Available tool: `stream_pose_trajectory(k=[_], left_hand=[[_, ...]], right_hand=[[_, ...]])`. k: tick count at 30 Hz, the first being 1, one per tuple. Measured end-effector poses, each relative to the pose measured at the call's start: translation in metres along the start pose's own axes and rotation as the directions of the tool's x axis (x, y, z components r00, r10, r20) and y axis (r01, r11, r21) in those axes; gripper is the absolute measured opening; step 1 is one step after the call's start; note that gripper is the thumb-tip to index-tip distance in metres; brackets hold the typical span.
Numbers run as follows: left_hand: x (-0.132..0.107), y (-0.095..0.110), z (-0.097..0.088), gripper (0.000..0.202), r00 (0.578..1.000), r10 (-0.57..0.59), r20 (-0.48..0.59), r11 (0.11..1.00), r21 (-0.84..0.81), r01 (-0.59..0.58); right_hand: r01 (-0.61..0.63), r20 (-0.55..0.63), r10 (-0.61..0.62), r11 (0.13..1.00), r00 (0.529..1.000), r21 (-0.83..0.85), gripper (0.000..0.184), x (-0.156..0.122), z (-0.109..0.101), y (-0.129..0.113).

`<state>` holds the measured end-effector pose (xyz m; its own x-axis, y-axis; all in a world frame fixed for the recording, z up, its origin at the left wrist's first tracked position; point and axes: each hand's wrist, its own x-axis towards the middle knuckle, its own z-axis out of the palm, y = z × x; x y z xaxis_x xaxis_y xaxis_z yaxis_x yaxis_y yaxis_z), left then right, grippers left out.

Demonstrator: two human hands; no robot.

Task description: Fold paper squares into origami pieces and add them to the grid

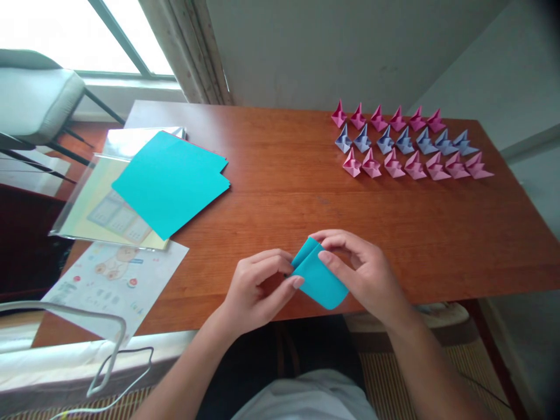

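1. Your folded turquoise paper (321, 289) is between your two hands, over the near side of the table (271, 198); whether it touches the wood, you cannot tell from this angle.
2. Your left hand (258, 289) pinches its left corner between thumb and fingers. Your right hand (361, 271) grips the upper right edge, thumb on the near face, fingers behind.
3. You appear to be mid-fold, working a flap along the upper left edge. The next move probably calls for lining up that edge and pressing the crease without letting the layers slip.
4. To your left, loose turquoise sheets (175, 181) lie over a clear plastic packet (79, 213); its printing is too blurred to read.
5. Nearer you, a printed sheet (151, 280) shows a cartoon figure and lettering you cannot make out. No brand is legible.
6. At far right, folded paper figures (394, 164) stand in three rows.
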<state>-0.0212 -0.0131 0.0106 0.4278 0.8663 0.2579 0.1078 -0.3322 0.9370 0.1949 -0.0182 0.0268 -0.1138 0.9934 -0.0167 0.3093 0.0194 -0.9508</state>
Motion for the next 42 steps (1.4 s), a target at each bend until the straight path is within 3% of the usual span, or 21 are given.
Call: stream_pose_trajectory(k=[3,6,10,16,20,26,42], left_hand=[[0.0,-0.001,0.001,0.016,0.999,-0.016,-0.031,1.0,-0.014,0.016],[-0.002,-0.003,0.003,0.006,0.992,-0.07,-0.102,0.997,-0.023,0.068],[-0.003,-0.005,0.005,0.029,0.984,-0.133,-0.121,0.99,-0.06,0.126],[0.0,-0.003,0.003,0.008,0.982,-0.146,-0.12,0.984,0.083,0.157],[0.001,-0.003,0.002,0.016,0.973,-0.175,-0.152,0.978,0.086,0.19],[0.003,-0.001,0.002,0.015,0.982,-0.163,-0.098,0.979,0.103,0.173],[0.004,0.002,0.0,0.02,0.982,-0.174,-0.078,0.981,0.078,0.18]], right_hand=[[-0.101,-0.003,0.101,0.991,0.995,0.091,0.009,-0.001,0.006,0.003],[-0.117,-0.09,0.131,0.981,0.987,0.153,0.013,-0.003,0.013,0.005],[-0.089,-0.163,0.103,0.992,0.981,0.091,0.023,-0.007,0.022,0.005],[0.014,-0.169,-0.012,1.0,0.986,0.01,0.006,-0.012,0.032,0.006],[0.032,-0.139,-0.03,0.999,0.99,0.013,0.004,-0.013,0.034,0.007],[0.029,-0.12,-0.029,1.0,0.992,-0.007,0.005,-0.015,0.031,0.01],[0.007,-0.13,-0.004,1.0,0.992,0.024,0.003,-0.017,0.032,0.01]])
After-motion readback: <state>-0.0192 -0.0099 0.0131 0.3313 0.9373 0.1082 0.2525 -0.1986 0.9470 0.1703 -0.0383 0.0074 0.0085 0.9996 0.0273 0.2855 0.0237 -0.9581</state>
